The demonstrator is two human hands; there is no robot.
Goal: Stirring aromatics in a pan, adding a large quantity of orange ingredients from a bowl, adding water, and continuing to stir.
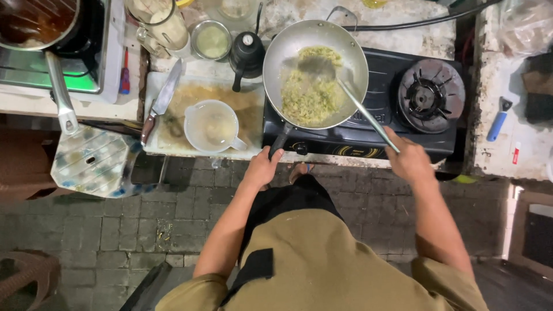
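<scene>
While the left hand [262, 169] was closed around the dark handle of the round silver metal frying pan [315, 73], the right hand [410, 162] was clamped on the long metal handle of a spatula [351, 95]. The spatula's blade lay inside the pan, over the pale yellow-green chopped food [311, 92]. The pan stood on the left burner of a black two-burner gas stove [403, 109]; this burner was hidden under the pan, and the right burner was bare.

The fingertips of the left hand were hard to make out against the dark handle. The spatula's blade looked blurred.

On the stained white tabletop [322, 17], left of the stove, were a white plastic jug [211, 126] on a cutting board [242, 103], with a kitchen knife [164, 99] at its left edge. A blue-handled tool [497, 120] lay at the right. The floor [115, 224] below was of grey paving bricks.
</scene>
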